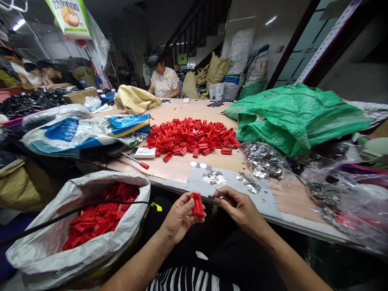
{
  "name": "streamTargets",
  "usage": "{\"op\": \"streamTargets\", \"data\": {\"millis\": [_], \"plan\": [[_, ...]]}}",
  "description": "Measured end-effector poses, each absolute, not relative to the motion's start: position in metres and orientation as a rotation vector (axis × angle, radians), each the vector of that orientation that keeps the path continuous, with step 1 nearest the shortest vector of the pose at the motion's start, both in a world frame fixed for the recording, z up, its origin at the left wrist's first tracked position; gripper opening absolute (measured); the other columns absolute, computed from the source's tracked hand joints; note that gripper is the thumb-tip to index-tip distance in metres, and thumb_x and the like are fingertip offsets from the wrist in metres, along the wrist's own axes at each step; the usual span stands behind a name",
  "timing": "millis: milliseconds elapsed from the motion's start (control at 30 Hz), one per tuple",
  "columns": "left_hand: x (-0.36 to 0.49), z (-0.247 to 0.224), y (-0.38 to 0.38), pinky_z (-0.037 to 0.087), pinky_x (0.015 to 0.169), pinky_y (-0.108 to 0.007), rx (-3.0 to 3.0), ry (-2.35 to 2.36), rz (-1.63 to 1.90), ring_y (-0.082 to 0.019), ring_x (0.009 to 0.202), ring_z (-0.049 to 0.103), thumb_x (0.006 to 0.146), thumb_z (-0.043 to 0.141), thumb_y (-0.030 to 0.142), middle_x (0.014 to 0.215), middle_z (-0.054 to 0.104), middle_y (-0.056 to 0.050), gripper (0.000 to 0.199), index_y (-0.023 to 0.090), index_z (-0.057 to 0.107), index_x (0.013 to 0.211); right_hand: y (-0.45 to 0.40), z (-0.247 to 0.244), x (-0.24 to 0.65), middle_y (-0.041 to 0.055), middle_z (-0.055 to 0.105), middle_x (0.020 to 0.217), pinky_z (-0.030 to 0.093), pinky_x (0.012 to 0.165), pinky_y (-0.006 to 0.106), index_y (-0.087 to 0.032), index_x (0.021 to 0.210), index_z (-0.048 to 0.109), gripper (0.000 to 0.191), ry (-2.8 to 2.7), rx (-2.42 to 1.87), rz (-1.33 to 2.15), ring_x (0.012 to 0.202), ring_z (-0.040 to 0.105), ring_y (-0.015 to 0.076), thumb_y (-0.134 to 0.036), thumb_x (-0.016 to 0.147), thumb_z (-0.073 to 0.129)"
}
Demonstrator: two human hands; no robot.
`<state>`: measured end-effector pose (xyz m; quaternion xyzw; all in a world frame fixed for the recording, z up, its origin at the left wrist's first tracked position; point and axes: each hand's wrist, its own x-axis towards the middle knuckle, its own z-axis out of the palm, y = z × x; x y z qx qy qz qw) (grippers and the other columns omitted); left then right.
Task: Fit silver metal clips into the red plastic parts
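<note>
A hollow red plastic part (197, 205) is held in my left hand (181, 216), between thumb and fingers, with its open side facing up. Just to the right, my right hand (239, 206) is closed around a thin dark tool (222, 195); a small dark piece shows near its fingertips, too small to make out. The two hands are apart, in front of the table's near edge. Beyond them, small flat metal pieces (214, 177) lie on a grey sheet (195, 182). A large heap of red parts (190, 135) is spread on the table behind.
An open white sack (36, 246) of red parts stands at the left. A red-handled screwdriver (143, 165) and a white device (142, 152) lie on the table. Green sacking (291, 117) and bags of metal pieces (263, 157) are at the right. A person (164, 81) sits across.
</note>
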<state>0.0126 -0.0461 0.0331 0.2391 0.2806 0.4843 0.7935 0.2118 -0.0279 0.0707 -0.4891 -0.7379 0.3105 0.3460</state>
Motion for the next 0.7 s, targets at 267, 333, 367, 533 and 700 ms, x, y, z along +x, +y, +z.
{"op": "streamTargets", "data": {"millis": [267,333,367,533,700], "plan": [[0.017,0.031,-0.050,0.050,0.047,-0.020,0.343,0.648,0.871,-0.014,0.053,0.066,0.090,0.050,0.037,0.068,0.069,-0.007,0.026,0.012,0.058,0.092,-0.025,0.076,0.195,0.0052,0.068,0.087,0.048,0.072,0.027,-0.020,0.091,0.063,0.013,-2.195,-1.016,0.715,0.079,0.062,0.0164,-0.020,0.091,0.050],[0.017,0.031,-0.050,0.049,0.046,-0.020,0.345,0.663,0.856,-0.013,0.051,0.065,0.091,0.049,0.036,0.067,0.068,-0.007,0.026,0.012,0.058,0.092,-0.025,0.076,0.194,0.0054,0.068,0.087,0.048,0.073,0.027,-0.020,0.092,0.064,0.014,-2.245,-0.992,0.694,0.080,0.062,0.0163,-0.020,0.092,0.050],[0.017,0.031,-0.051,0.049,0.046,-0.019,0.347,0.669,0.852,-0.013,0.051,0.065,0.091,0.049,0.036,0.066,0.068,-0.006,0.026,0.012,0.058,0.092,-0.025,0.077,0.195,0.0054,0.067,0.087,0.048,0.072,0.027,-0.020,0.091,0.064,0.014,-2.263,-0.992,0.685,0.080,0.062,0.0163,-0.020,0.092,0.050],[0.018,0.032,-0.053,0.048,0.045,-0.018,0.378,0.655,0.845,-0.012,0.050,0.063,0.091,0.049,0.034,0.065,0.066,-0.005,0.020,0.014,0.055,0.090,-0.026,0.080,0.196,0.0053,0.068,0.087,0.049,0.072,0.027,-0.019,0.092,0.065,0.014,-2.322,-1.016,0.683,0.079,0.062,0.0165,-0.019,0.091,0.051],[0.018,0.033,-0.053,0.046,0.045,-0.017,0.388,0.636,0.839,-0.012,0.049,0.062,0.089,0.053,0.033,0.066,0.065,-0.003,0.016,0.019,0.052,0.097,-0.026,0.081,0.196,0.0054,0.068,0.087,0.049,0.073,0.027,-0.019,0.092,0.066,0.015,-2.329,-1.018,0.721,0.080,0.063,0.0164,-0.018,0.090,0.051]]}}
